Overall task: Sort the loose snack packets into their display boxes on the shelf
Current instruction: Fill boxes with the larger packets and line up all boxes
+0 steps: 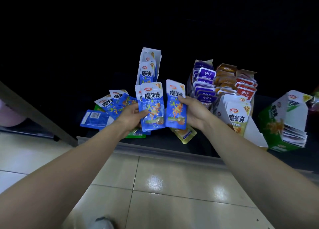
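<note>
Small stack of blue snack packets [152,108] gripped upright in left hand [128,114], thumb across front; single blue packet [176,106] pinched in right hand [193,111], just beside stack. Both held above dark shelf [164,142]. Loose blue packets [110,106] scattered on shelf at left; blue display box [148,64] seen standing behind, partly filled; purple-packet box [204,83] at right

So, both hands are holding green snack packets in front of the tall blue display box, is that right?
No: they are blue, not green. In the head view the left hand grips blue packets and the right hand one blue packet, in front of the tall blue display box.
</note>
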Tool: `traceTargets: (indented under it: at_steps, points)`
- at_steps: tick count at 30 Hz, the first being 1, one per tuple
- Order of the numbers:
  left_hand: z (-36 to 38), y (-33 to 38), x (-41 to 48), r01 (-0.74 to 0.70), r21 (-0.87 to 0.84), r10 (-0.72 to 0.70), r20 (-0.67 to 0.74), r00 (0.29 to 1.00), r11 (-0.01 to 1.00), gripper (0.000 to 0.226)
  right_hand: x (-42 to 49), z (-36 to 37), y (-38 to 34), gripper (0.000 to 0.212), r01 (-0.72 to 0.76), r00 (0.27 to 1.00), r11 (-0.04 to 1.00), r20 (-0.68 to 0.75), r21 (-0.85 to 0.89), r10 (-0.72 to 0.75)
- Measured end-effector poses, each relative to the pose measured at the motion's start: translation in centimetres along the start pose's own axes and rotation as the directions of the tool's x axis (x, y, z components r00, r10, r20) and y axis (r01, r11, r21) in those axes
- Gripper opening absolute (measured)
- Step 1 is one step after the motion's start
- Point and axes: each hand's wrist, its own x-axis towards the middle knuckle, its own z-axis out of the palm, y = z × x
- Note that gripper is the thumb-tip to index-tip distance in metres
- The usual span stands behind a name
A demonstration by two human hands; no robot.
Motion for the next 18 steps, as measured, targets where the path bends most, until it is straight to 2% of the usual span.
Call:
traceTargets:
  at_steps: [2, 4, 8, 12, 14, 16, 18]
  points:
    - [-0.4, -0.1, 0.2, -0.013, 0.006, 0.013, -0.041, 0.999, 1.0, 0.016, 0.0, -0.3, -1.0, 0.036, 0.07, 0.998, 0.997, -0.012, 0.027, -0.07]
    - [-0.7, -0.2, 0.3, -0.02, 0.007, 0.02, -0.03, 0.999, 1.0, 0.018, 0.2, -0.4, -1.3, 0.042, 0.096, 0.995, 0.995, -0.03, -0.03, -0.096]
    - [0.1, -0.1, 0.2, -0.039, -0.019, 0.041, 0.097, 0.994, 0.999, 0.017, 0.3, 1.3, 0.4, 0.026, 0.044, 0.997, 0.985, -0.053, -0.166, -0.053]
    - [2.0, 0.9, -0.2, -0.036, -0.032, 0.041, 0.161, 0.986, 0.999, 0.024, 1.2, 3.5, 1.5, 0.023, 0.081, 0.99, 0.98, -0.097, -0.18, -0.099]
    - [2.2, 1.3, -0.1, -0.038, -0.019, 0.04, 0.103, 0.994, 0.999, 0.027, 1.9, 3.6, 1.4, 0.025, 0.058, 0.991, 0.983, -0.11, -0.175, -0.078]
    - [1.8, 1.2, 0.6, -0.089, 0.046, 0.088, 0.018, 0.996, 0.995, 0.027, 1.9, 3.6, 1.1, 0.016, -0.014, 1.0, 0.969, -0.012, -0.248, 0.011]
    - [1.2, 0.7, 1.9, -0.172, 0.149, 0.181, -0.051, 0.982, 0.974, 0.027, 1.8, 3.3, 0.8, 0.015, -0.017, 0.995, 0.929, 0.084, -0.369, 0.051]
